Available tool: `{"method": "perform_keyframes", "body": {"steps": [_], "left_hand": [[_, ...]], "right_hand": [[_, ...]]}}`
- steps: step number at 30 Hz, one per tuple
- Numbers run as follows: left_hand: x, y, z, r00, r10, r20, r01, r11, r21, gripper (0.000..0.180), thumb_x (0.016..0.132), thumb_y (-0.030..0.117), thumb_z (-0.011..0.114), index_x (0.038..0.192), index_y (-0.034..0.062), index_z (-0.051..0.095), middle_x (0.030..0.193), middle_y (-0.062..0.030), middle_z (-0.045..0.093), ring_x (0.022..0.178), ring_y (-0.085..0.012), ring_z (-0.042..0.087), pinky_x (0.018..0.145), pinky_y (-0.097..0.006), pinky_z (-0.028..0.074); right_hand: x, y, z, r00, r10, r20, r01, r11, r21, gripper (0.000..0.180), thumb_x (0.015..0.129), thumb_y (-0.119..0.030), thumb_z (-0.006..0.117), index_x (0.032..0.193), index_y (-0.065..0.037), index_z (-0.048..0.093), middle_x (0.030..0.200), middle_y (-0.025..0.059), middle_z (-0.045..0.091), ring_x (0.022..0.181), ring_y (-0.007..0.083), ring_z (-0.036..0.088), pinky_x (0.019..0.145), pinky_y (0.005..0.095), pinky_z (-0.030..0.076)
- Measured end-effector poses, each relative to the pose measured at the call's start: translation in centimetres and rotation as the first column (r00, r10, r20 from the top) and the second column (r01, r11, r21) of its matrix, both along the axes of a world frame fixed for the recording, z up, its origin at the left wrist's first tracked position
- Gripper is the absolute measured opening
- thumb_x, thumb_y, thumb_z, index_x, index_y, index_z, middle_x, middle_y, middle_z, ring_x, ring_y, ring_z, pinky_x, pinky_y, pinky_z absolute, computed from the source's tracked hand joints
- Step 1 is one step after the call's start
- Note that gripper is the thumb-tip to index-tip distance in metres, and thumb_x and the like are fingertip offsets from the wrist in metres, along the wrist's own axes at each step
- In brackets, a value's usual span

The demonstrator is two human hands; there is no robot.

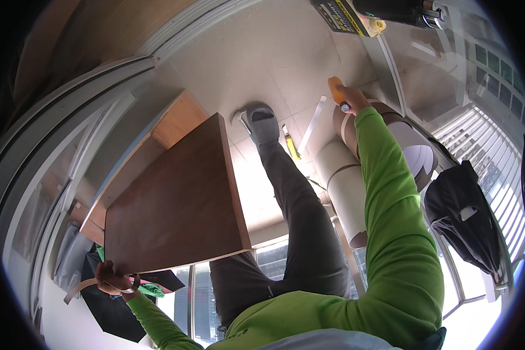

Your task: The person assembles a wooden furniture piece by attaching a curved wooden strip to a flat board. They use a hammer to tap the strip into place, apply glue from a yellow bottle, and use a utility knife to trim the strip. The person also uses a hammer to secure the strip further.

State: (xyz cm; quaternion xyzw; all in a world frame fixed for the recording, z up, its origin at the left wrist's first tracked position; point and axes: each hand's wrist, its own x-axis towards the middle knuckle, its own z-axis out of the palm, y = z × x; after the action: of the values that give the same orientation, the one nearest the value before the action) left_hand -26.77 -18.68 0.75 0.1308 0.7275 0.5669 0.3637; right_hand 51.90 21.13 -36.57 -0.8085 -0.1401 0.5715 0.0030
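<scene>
A dark brown wooden panel [175, 198] with a lighter edge stands tilted in front of me on the left. My left hand [109, 280] is closed at its lower left corner, on a thin beige strip [79, 290] that curves out beyond the fingers. Stretched far forward on the right, my right hand [354, 98] is closed on an orange object [335, 87], whose kind is partly hidden by the fingers. Close by on the floor lie a yellow utility knife [291, 143] and a straight pale ruler-like strip [312, 123].
Rolls of beige sheet [344, 198] lie under my right arm. A wooden board [178, 119] leans behind the panel. My shoe [261, 121] is on the tiled floor. A yellow-and-black container [341, 17] stands far off. A black bag [464, 213] hangs right; black umbrella-like fabric [114, 309] lies left.
</scene>
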Motion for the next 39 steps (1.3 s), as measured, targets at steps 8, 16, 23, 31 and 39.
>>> {"method": "perform_keyframes", "body": {"steps": [8, 16, 23, 31, 39], "left_hand": [[0.0, 1.2, -0.6, 0.892, 0.187, -0.411, -0.248, 0.964, -0.099, 0.048, 0.097, 0.036, 0.039, 0.102, -0.0008, 0.069, 0.086, -0.0146, 0.073, 0.082, -0.0277, 0.071, 0.08, -0.039, 0.056], [1.0, 4.3, -0.5, 0.88, 0.246, -0.406, -0.292, 0.955, -0.055, 0.049, 0.098, 0.034, 0.035, 0.103, -0.0014, 0.068, 0.087, -0.0152, 0.071, 0.081, -0.0277, 0.068, 0.082, -0.041, 0.053], [2.6, 6.7, -0.2, 0.832, 0.206, -0.515, -0.296, 0.95, -0.099, 0.05, 0.099, 0.033, 0.032, 0.099, -0.0026, 0.067, 0.085, -0.0142, 0.07, 0.08, -0.0247, 0.067, 0.08, -0.037, 0.054], [3.3, 7.0, -0.5, 0.79, 0.184, -0.585, -0.29, 0.953, -0.092, 0.052, 0.1, 0.033, 0.029, 0.099, -0.0034, 0.066, 0.082, -0.0142, 0.068, 0.078, -0.0251, 0.067, 0.079, -0.037, 0.054], [3.4, 6.5, -0.7, 0.767, 0.153, -0.623, -0.267, 0.959, -0.093, 0.054, 0.102, 0.035, 0.029, 0.099, -0.0048, 0.065, 0.081, -0.0154, 0.068, 0.076, -0.0254, 0.066, 0.077, -0.037, 0.054]], "right_hand": [[-5.3, 4.8, 0.4, 0.953, 0.231, -0.194, -0.226, 0.973, 0.046, 0.053, 0.094, -0.044, 0.061, 0.128, -0.005, 0.056, 0.09, 0.009, 0.063, 0.069, 0.0165, 0.061, 0.061, 0.0342, 0.052], [-20.8, 8.3, 3.1, 0.825, 0.205, -0.526, -0.233, 0.972, 0.014, 0.049, 0.097, -0.05, 0.055, 0.135, -0.02, 0.052, 0.101, 0.0072, 0.064, 0.08, 0.0186, 0.064, 0.065, 0.0313, 0.051], [-33.5, 8.8, 1.6, 0.718, 0.465, -0.518, -0.527, 0.849, 0.034, 0.047, 0.098, -0.044, 0.055, 0.138, -0.022, 0.049, 0.108, 0.0048, 0.062, 0.083, 0.0164, 0.061, 0.071, 0.0332, 0.049], [-44.9, 8.7, -1.5, 0.514, 0.685, -0.517, -0.765, 0.639, 0.085, 0.038, 0.094, -0.034, 0.061, 0.127, -0.019, 0.053, 0.107, 0.0046, 0.059, 0.089, 0.0162, 0.058, 0.074, 0.0366, 0.049], [-52.0, 7.9, -4.0, 0.396, 0.756, -0.521, -0.802, 0.561, 0.204, 0.029, 0.094, -0.034, 0.06, 0.107, -0.007, 0.061, 0.087, 0.0074, 0.06, 0.067, 0.016, 0.058, 0.054, 0.0287, 0.05]]}}
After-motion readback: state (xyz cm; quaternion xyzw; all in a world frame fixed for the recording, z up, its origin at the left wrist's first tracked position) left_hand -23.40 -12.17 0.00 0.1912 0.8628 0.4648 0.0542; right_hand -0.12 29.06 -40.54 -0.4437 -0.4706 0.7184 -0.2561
